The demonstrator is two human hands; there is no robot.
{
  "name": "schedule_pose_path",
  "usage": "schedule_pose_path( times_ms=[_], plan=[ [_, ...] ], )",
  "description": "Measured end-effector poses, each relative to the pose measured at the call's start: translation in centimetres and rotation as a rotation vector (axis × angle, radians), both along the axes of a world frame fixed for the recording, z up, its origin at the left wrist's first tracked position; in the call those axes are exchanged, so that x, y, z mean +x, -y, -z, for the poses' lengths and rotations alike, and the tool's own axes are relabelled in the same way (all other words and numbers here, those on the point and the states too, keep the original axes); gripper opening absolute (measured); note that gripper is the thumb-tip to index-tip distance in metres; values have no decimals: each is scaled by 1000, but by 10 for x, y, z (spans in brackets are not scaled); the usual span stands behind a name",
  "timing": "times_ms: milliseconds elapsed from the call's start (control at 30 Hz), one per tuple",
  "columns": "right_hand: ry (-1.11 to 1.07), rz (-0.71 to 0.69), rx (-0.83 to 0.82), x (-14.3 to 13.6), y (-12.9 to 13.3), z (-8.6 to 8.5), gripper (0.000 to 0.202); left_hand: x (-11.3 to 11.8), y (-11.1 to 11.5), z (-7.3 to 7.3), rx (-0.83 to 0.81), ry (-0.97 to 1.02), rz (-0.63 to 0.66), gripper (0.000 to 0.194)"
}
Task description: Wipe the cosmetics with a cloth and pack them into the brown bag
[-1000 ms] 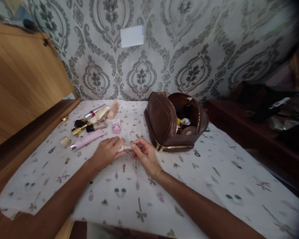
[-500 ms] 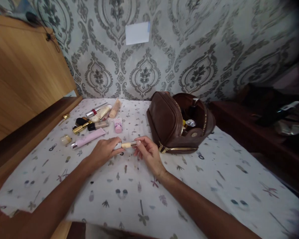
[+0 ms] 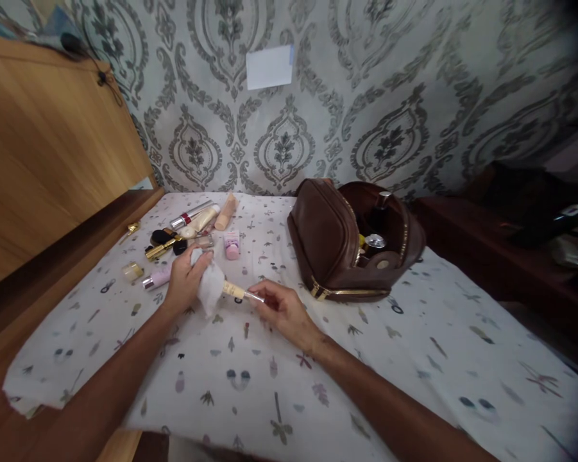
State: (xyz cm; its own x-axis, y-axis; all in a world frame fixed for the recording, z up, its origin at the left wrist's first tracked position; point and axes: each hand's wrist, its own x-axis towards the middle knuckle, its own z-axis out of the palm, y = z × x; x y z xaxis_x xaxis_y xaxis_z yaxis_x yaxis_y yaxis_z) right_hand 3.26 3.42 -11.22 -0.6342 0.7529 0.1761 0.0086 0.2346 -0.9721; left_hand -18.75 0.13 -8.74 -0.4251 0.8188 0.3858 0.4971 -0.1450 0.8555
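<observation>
Bunched in my left hand (image 3: 187,276) is a white wipe (image 3: 210,287), its loose end hanging down. My right hand (image 3: 283,311) pinches the silver end of a small cream-coloured cosmetic tube (image 3: 233,289). The tube's other end meets the wipe; whether it is tucked inside is hidden. Behind my left hand lies a pink tube with a silver cap (image 3: 158,278), partly covered by the hand. A small pink bottle (image 3: 231,246) is just beyond the wipe. To the right of my right hand stands a brown cosmetic bag (image 3: 324,231), unzipped, with several items inside.
Several cosmetics lie at the back left, among them a peach tube (image 3: 226,212), a silver tube with a red band (image 3: 191,215), a gold stick (image 3: 160,249) and a small jar (image 3: 133,271). A wooden cabinet (image 3: 62,122) borders the left; dark furniture (image 3: 481,250) stands right.
My left hand has moved left and slightly up, and the white wipe in it now shows spread out. My right hand has dropped slightly, with the cream tube tilted down toward it.
</observation>
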Motion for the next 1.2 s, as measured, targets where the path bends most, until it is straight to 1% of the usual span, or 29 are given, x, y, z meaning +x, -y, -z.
schedule_pose_path(
  times_ms=[67,133,200,267,333,367,467,533,600,667,767,867,1000,1133,1200],
  plan=[
    [65,-32,90,1,2,-1,21,0,-1,0,44,58,-46,26],
    [83,11,143,2,2,-1,24,2,0,-1,96,102,-105,31],
    [57,92,114,2,0,-1,27,5,0,-2,125,197,-155,37],
    [16,165,46,1,-2,0,27,12,0,-1,112,366,-152,40],
    [-3,195,19,0,-2,1,27,25,1,2,64,536,-64,45],
    [7,189,41,0,-2,2,26,33,2,3,40,617,3,47],
    [94,128,204,-1,3,0,17,56,4,6,-62,812,174,48],
    [155,101,295,-1,8,-3,16,67,6,5,-128,890,217,48],
    [195,80,321,-2,11,-6,20,72,8,2,-158,919,222,49],
    [215,58,306,-2,13,-8,21,72,9,0,-151,929,208,49],
    [204,58,289,-2,13,-8,18,71,11,3,-164,932,200,49],
    [162,78,251,-1,11,-4,11,71,13,12,-232,893,278,49],
    [122,94,171,-2,8,1,15,70,14,22,-293,811,349,46],
    [32,36,56,-4,7,3,10,68,14,24,-279,732,388,42],
    [-34,5,-9,-3,7,3,8,67,14,23,-296,674,432,40]
  ],
)
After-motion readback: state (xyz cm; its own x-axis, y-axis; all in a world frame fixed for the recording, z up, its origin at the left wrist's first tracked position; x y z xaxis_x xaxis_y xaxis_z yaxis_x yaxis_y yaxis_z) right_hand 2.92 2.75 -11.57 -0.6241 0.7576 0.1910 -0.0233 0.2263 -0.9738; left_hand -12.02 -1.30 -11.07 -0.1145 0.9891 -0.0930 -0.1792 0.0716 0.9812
